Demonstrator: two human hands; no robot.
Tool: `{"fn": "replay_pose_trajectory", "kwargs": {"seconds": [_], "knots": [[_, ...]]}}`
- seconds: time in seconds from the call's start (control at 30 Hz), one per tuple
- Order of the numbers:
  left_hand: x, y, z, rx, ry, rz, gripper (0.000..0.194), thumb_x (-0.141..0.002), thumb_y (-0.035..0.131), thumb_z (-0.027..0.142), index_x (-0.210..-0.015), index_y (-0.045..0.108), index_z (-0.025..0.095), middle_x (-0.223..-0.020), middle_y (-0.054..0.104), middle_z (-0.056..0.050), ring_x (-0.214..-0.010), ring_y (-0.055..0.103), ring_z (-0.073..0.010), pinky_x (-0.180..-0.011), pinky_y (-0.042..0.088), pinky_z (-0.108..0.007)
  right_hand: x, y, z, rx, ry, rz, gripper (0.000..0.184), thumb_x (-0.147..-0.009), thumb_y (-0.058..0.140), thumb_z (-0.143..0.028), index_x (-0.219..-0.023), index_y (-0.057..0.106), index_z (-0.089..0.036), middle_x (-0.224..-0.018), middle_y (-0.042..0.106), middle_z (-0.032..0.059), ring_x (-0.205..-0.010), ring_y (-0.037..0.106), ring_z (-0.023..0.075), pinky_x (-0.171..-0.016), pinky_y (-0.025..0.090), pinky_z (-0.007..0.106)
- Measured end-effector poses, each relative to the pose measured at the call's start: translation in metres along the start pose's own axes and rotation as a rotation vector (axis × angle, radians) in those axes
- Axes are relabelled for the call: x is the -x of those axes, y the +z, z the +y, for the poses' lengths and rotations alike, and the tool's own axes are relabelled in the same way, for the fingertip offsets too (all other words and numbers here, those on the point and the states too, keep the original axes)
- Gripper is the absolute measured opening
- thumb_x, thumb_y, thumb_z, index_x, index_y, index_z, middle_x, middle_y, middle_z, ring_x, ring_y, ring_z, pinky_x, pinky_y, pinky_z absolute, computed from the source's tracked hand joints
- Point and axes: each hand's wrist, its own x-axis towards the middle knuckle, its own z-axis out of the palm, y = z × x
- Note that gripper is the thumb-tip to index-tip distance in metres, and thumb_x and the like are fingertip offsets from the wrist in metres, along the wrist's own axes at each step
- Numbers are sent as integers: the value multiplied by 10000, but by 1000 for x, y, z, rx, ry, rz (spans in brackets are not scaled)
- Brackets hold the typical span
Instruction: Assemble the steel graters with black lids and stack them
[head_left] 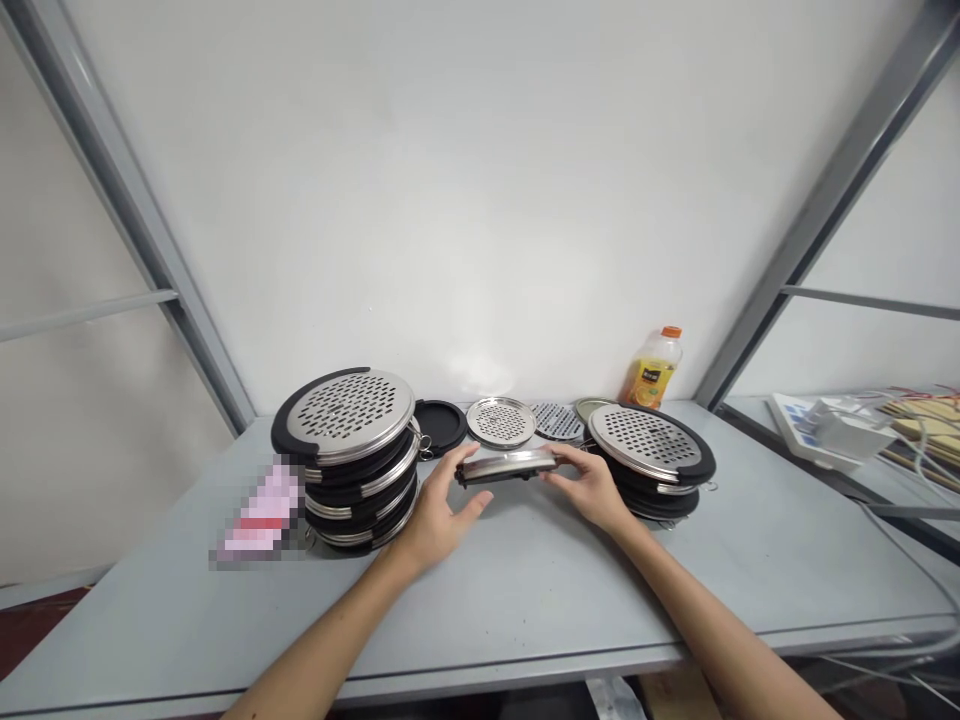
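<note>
Between my hands, above the middle of the table, a round grater [508, 464] with a shiny metal top and black underside is held nearly level, seen edge-on. My left hand [439, 510] has its fingers at the grater's left edge, the thumb apart below it. On the opposite edge, my right hand [589, 485] grips with fingers and thumb. A tall stack of similar round graters [352, 410] with black rims stands to the left. Beside my right hand is a lower stack [645, 440]. Behind lie a black round disc [440, 427] and a perforated metal disc [501, 422].
Another slotted disc [557, 421] lies by the wall. An orange-capped juice bottle [655, 370] stands behind the right stack. A blurred pink item [262, 515] is at left. A power strip [814, 430] and cables lie beyond the grey table [525, 600] at right.
</note>
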Motion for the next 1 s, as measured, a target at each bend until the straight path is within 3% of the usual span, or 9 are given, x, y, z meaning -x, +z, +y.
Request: {"fn": "replay_pose_trajectory", "kwargs": {"seconds": [0.13,0.3,0.4,0.53,0.77,0.9,1.0], "knots": [[2,-2,-2,-173,109,-20,476,-876,609,264,-1322,446,280,-1432,422,-55,-1314,415,-242,-1100,353,-405,1,-2,-5,28,-83,-45,264,-787,679,-316,-1034,688,-224,-1017,710,66,-931,644,250,-834,522,401],[2,-3,-10,-207,127,-40,412,-918,531,185,-1315,481,282,-1366,521,-38,-1256,498,-205,-1072,404,-377,0,-1,-12,47,-167,-53,259,-789,692,-317,-1034,688,-234,-983,711,67,-949,638,250,-877,506,417],[2,-2,-13,-209,122,-56,449,-918,490,140,-1349,460,263,-1366,533,-42,-1277,483,-208,-1089,392,-397,0,-1,-17,84,-181,-49,351,-772,713,-332,-1110,671,-249,-1063,695,76,-1032,615,264,-935,479,440],[2,-3,-15,-222,130,-96,501,-909,462,109,-1383,428,265,-1423,473,-35,-1335,408,-211,-1111,364,-418,0,-1,-24,135,-185,-119,552,-782,701,-354,-1306,548,-269,-1321,570,92,-1246,486,297,-1061,369,499],[2,-4,-16,-270,184,-62,522,-879,535,112,-1369,456,273,-1419,474,-47,-1342,396,-235,-1099,375,-452,3,0,-24,87,-193,-265,495,-874,587,-324,-1355,499,-250,-1318,576,103,-1214,533,285,-1035,416,485],[3,-4,-15,-305,195,-172,642,-841,577,78,-1412,388,301,-1488,374,-39,-1377,334,-239,-1117,341,-463,4,2,-22,126,-268,-318,439,-867,594,-275,-1304,556,-252,-1291,598,104,-1236,514,285,-1024,435,486],[2,-4,-15,-332,199,-274,644,-846,563,54,-1411,386,308,-1458,425,-21,-1377,333,-214,-1138,305,-452,4,4,-24,151,-306,-335,464,-846,600,-223,-1307,553,-244,-1310,581,109,-1276,473,289,-1027,432,500]]}}
